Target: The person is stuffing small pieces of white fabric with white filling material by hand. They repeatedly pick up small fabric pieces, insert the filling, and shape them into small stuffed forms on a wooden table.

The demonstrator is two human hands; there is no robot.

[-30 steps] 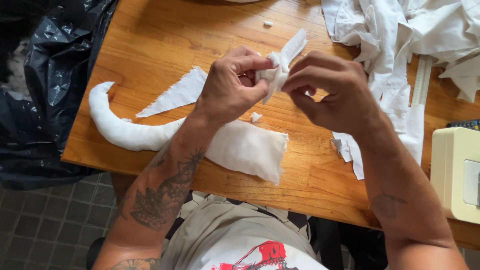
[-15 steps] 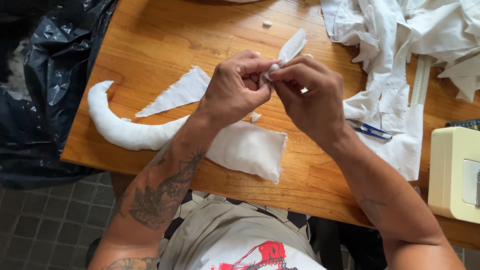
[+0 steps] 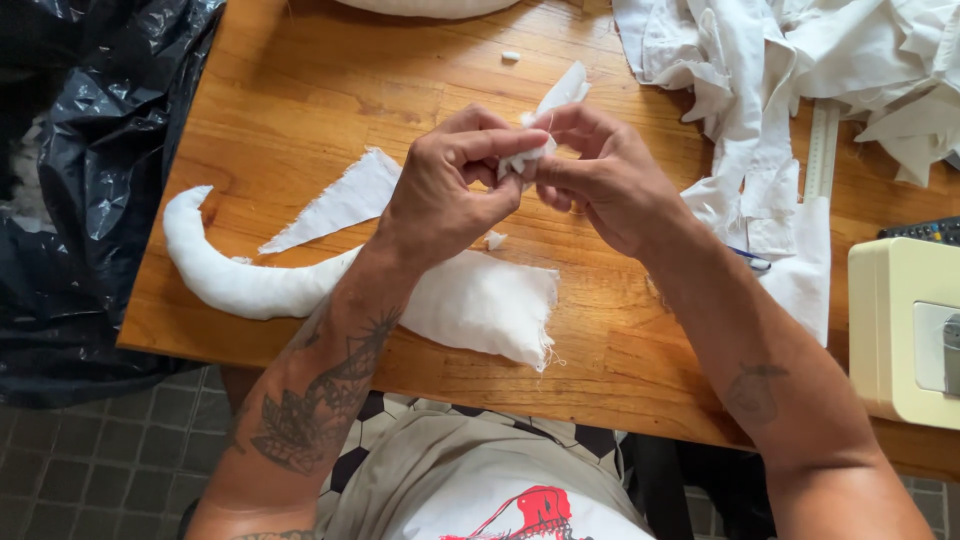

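Head view shows the left hand (image 3: 455, 195) and right hand (image 3: 600, 180) pinching one small white fabric scrap (image 3: 548, 115) between closed fingertips above the desk's (image 3: 300, 90) middle; keeping the pinch tight seems wise. A stuffed curved white piece (image 3: 300, 285) lies near the front edge, heaped white cloth (image 3: 800, 60) at the far right corner, nothing obstructing.

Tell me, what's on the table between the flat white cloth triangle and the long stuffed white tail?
Bare wooden table separates the white cloth triangle from the stuffed white tail, head view.
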